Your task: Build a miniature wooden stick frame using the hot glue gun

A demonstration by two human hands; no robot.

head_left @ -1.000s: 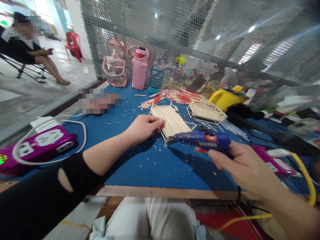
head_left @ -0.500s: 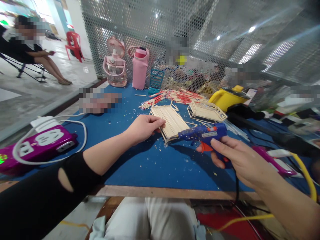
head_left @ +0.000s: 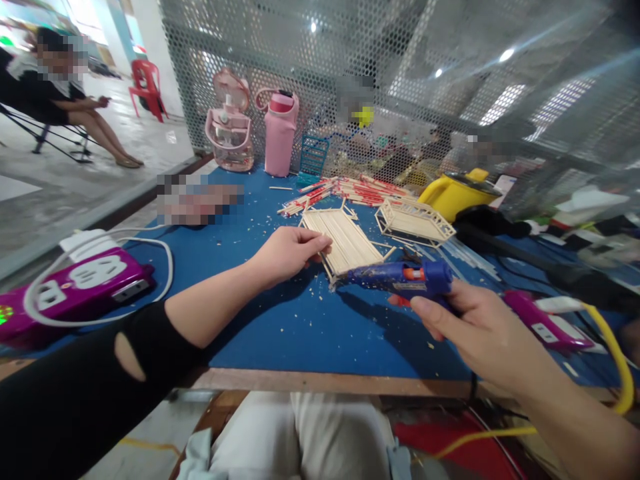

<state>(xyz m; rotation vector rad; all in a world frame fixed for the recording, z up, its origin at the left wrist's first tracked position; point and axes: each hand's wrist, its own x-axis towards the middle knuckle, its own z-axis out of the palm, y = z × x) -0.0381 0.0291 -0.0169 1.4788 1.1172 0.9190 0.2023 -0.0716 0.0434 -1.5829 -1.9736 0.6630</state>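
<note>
My left hand (head_left: 296, 252) pinches the left edge of a flat panel of thin wooden sticks (head_left: 345, 239), which is held a little above the blue table. In my right hand (head_left: 457, 317) is a blue hot glue gun (head_left: 400, 277) with an orange trigger, its fingers wrapped round the handle. The gun's nozzle lies at the panel's near corner; whether it touches cannot be made out. Behind the panel and to its right stands a small tray-like frame of sticks (head_left: 415, 223) with railed sides.
Red-tipped sticks (head_left: 365, 192) are piled behind the panel. Two pink bottles (head_left: 281, 137) stand at the mesh partition (head_left: 300, 53). A yellow kettle (head_left: 455, 197) and clear glue sticks (head_left: 473, 259) lie right. Purple power strips (head_left: 95, 283) flank the work. A person (head_left: 55, 87) sits far left.
My right hand has rolled the glue gun, so its body lies more level and the trigger shows less. The nozzle stays near the same corner. My left hand has kept its hold.
</note>
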